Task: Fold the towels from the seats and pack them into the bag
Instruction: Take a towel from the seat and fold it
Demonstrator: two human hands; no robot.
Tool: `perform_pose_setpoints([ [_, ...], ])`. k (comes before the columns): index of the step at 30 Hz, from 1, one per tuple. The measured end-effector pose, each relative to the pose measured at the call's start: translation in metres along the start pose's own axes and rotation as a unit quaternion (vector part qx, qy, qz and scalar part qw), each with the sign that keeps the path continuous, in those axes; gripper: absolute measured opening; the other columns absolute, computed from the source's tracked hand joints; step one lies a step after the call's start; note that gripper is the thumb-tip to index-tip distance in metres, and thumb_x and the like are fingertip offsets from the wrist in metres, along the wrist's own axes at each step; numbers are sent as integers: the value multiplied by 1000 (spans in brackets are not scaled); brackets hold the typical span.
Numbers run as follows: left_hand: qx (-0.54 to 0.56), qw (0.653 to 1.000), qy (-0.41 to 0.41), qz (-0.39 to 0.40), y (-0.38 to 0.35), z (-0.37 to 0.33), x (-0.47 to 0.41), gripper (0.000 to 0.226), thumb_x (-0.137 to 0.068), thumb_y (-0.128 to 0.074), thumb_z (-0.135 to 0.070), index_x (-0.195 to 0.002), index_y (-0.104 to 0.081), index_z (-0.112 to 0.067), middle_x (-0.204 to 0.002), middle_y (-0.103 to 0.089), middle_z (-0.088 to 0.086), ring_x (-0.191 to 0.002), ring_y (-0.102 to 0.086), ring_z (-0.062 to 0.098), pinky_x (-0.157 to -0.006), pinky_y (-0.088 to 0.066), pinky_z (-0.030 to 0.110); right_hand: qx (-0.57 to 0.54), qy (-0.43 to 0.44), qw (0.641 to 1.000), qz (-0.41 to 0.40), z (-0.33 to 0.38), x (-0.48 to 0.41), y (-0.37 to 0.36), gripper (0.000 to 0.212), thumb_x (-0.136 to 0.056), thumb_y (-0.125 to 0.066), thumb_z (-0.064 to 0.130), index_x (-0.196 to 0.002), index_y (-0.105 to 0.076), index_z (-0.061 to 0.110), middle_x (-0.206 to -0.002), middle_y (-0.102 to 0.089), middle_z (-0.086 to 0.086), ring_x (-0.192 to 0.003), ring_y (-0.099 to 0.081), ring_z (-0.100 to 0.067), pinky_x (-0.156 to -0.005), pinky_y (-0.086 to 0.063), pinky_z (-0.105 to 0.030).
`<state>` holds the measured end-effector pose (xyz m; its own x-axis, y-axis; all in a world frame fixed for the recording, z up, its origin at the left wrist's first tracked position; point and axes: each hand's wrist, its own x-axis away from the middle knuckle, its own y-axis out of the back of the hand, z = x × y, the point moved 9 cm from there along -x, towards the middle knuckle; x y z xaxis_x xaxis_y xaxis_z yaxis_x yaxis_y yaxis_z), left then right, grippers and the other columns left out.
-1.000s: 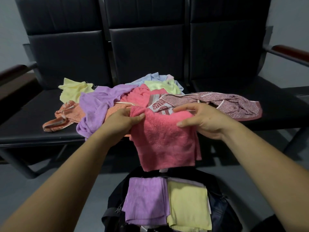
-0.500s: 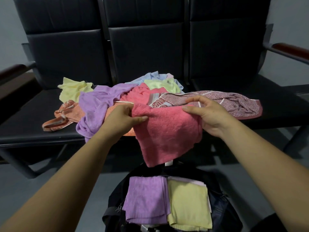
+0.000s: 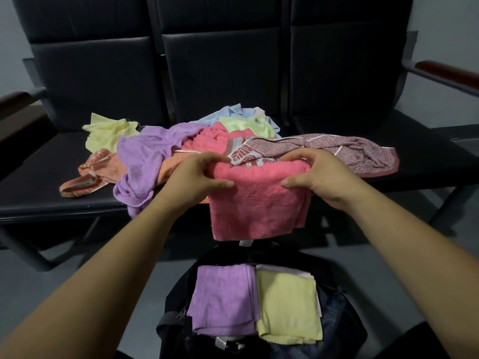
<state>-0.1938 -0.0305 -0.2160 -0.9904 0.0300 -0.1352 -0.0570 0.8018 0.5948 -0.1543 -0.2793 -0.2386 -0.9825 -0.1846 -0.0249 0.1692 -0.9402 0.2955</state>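
Head view is showing a bench of three black padded seats (image 3: 427,161) standing against a pale grey wall (image 3: 445,35), with brown armrests (image 3: 445,73) capping each end and a grey floor (image 3: 39,294) running beneath. Just in front of the bench's middle seat, the left hand (image 3: 199,177) and right hand (image 3: 321,177) are both clamping the folded top edge of a pink towel (image 3: 256,208), thumbs at the front and fingers curled behind, while the cloth is hanging down past the seat edge. On the bench, unfolded towels are lying in a heap: a yellow towel (image 3: 108,130), an orange towel (image 3: 103,169) and a purple towel (image 3: 145,156) toward the left seat, a patterned maroon towel (image 3: 350,151) trailing toward the right seat. On the floor before the bench, a dark bag (image 3: 178,288) is sitting open, holding a folded purple towel (image 3: 223,301) and a folded yellow towel (image 3: 287,307) side by side.
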Motion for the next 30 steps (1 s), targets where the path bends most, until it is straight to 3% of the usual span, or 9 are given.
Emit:
perform_pose_setpoints([
  [2, -119, 992, -40, -25, -3, -6, 0, 50, -69, -90, -34, -114, -70, -31, -112, -68, -5, -101, -62, 13, -84, -52, 26, 122, 32, 992, -23, 2, 2, 10, 37, -65, -92, 10, -97, -76, 22, -101, -74, -1, -99, -69, -24, -92, -57, -45],
  [4, -148, 986, -62, -37, -9, -11, 4, 46, -71, -89, -30, -113, -72, -25, -107, -69, -2, -96, -59, 12, -77, -45, 14, 216, 59, 974, -34, 6, 7, 14, 28, -70, -90, 15, -94, -76, 22, -93, -73, 1, -90, -69, -21, -85, -56, -36],
  [7, -168, 979, -94, -68, -17, -24, 12, 36, -75, -87, -22, -108, -75, -15, -99, -72, 5, -86, -57, 13, -66, -38, 19, 239, 89, 965, -54, 8, 16, 18, 21, -76, -84, 13, -87, -73, 28, -94, -67, 0, -83, -61, -15, -70, -45, -21],
  [9, -183, 976, -84, -80, -21, -22, 14, 30, -78, -84, -25, -104, -75, -14, -94, -66, 5, -85, -56, 19, -62, -32, 26, 174, 75, 980, -62, -7, 15, 24, 20, -76, -84, 16, -84, -73, 30, -100, -61, -2, -87, -60, -14, -75, -44, -18],
  [12, -108, 992, -52, -44, -34, -3, 11, 23, -80, -82, -35, -94, -70, -21, -93, -45, -5, -94, -48, 18, -75, -37, 25, -50, 16, 997, -48, -40, 20, 21, 18, -82, -78, 6, -87, -72, 22, -89, -70, -2, -81, -66, -14, -77, -51, -25],
  [17, 24, 995, -45, 84, -82, 20, 23, 24, -97, -64, -34, -100, -54, -12, -92, -65, 2, -80, -59, 11, -72, -50, 32, -218, -86, 970, -65, -93, 38, 1, 14, -87, -69, -3, -84, -67, 10, -70, -66, -5, -61, -64, -15, -57, -52, -23],
  [22, -48, 987, 30, 150, -135, 67, 45, 32, -99, -58, -43, -101, -46, -13, -86, -60, 5, -77, -56, 17, -67, -42, 33, -163, -220, 958, -84, -164, 67, -3, 8, -87, -69, -2, -90, -69, 5, -76, -67, -13, -59, -64, -19, -58, -53, -27],
  [27, 5, 960, 143, 239, -190, 117, 73, 33, -98, -59, -44, -101, -50, -13, -86, -61, 5, -73, -59, 16, -57, -51, 26, -104, -419, 901, 43, -244, 103, -20, 23, -89, -66, -1, -112, -67, -1, -95, -70, -22, -77, -68, -29, -78, -59, -45],
  [30, 10, 945, 183, 271, -225, 145, 86, 34, -97, -61, -45, -100, -49, -13, -81, -59, 4, -68, -59, 17, -56, -52, 30, -29, -484, 869, 100, -275, 118, -23, 23, -91, -65, 3, -114, -67, 5, -85, -71, -13, -69, -67, -23, -65, -59, -38],
])
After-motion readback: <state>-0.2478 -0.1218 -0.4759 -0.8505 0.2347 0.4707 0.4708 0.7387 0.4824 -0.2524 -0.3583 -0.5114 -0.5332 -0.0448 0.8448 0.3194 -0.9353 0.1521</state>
